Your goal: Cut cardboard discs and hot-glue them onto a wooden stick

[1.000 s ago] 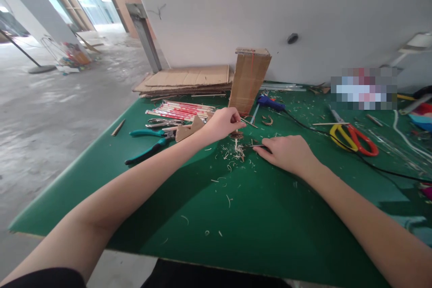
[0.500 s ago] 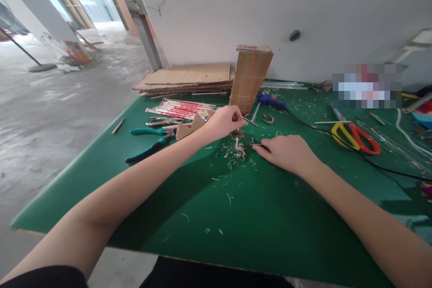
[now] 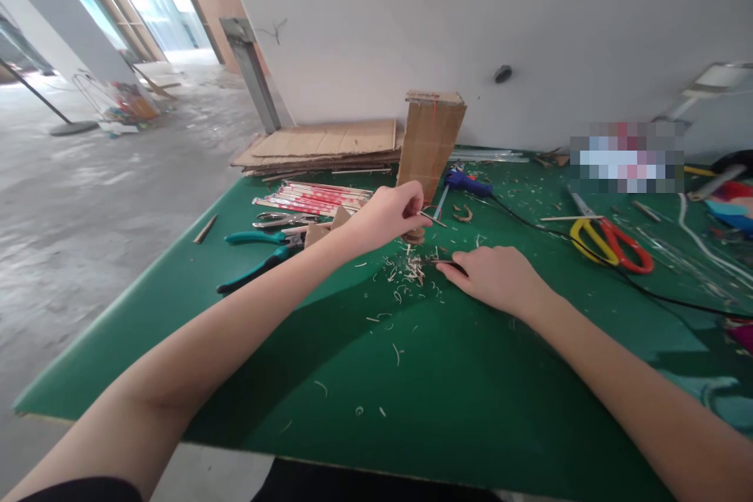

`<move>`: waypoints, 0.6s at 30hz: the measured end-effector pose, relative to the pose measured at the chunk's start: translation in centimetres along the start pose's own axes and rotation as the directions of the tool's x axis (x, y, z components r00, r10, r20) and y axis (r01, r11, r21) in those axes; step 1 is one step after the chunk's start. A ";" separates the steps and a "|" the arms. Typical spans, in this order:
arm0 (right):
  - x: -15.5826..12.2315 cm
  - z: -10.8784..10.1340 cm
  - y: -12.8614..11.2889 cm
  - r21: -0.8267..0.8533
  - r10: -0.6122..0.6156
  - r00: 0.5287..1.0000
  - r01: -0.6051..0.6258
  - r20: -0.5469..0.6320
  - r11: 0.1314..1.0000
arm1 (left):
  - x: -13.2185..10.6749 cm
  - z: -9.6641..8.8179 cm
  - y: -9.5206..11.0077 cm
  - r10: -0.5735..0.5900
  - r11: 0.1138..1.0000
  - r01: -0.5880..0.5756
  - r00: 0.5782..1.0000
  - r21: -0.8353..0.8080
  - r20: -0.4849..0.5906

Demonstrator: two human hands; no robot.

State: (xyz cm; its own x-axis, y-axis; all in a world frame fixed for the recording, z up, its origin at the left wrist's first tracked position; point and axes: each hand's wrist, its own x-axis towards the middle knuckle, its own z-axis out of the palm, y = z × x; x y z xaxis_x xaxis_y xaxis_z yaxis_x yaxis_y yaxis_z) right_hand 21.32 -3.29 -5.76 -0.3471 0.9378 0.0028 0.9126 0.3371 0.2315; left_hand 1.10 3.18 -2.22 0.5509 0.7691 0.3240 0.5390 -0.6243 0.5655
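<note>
My left hand [image 3: 388,213] is raised just above the green table [image 3: 447,376], its fingers pinched on a thin wooden stick [image 3: 434,218] that pokes out to the right. Under it sits a small brown wooden piece [image 3: 415,236] amid a heap of pale shavings [image 3: 412,273]. My right hand [image 3: 497,279] lies low on the table to the right of the heap, fingers closed over a thin dark tool [image 3: 444,261] whose tip points left at the shavings. An upright cardboard block [image 3: 429,143] stands just behind my left hand.
Teal pliers [image 3: 259,251], metal pliers and a bundle of red-wrapped sticks [image 3: 311,196] lie left. Flat cardboard sheets [image 3: 323,143] are stacked at the back. A blue glue gun [image 3: 467,183] with a black cord and yellow-orange scissors [image 3: 612,245] lie right. Bare floor spreads to the left.
My left hand lifted slightly with the stick. My right hand shifted a little left and nearer on the table. The view tilted slightly.
</note>
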 end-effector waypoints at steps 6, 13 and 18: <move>0.0 0.5 1.1 0.141 -0.022 0.998 0.014 0.055 0.990 | -0.3 0.2 -0.3 0.097 0.992 -0.105 0.990 0.076 0.103; 0.1 0.8 1.5 0.186 -0.037 0.998 0.028 0.043 0.982 | -0.3 -0.1 -0.2 0.163 0.986 -0.167 0.974 0.016 0.158; 0.0 1.1 1.6 0.192 -0.046 0.999 0.041 0.019 0.981 | -0.4 -0.1 -0.2 0.170 0.985 -0.172 0.977 0.003 0.130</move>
State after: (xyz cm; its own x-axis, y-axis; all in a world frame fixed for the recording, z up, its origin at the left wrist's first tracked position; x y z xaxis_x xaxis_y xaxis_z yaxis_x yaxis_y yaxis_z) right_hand 23.01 -2.63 -6.46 -0.3843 0.9228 -0.0263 0.9220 0.3851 0.0404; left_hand 0.75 3.00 -2.38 0.7124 0.6276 0.3140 0.4386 -0.7474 0.4990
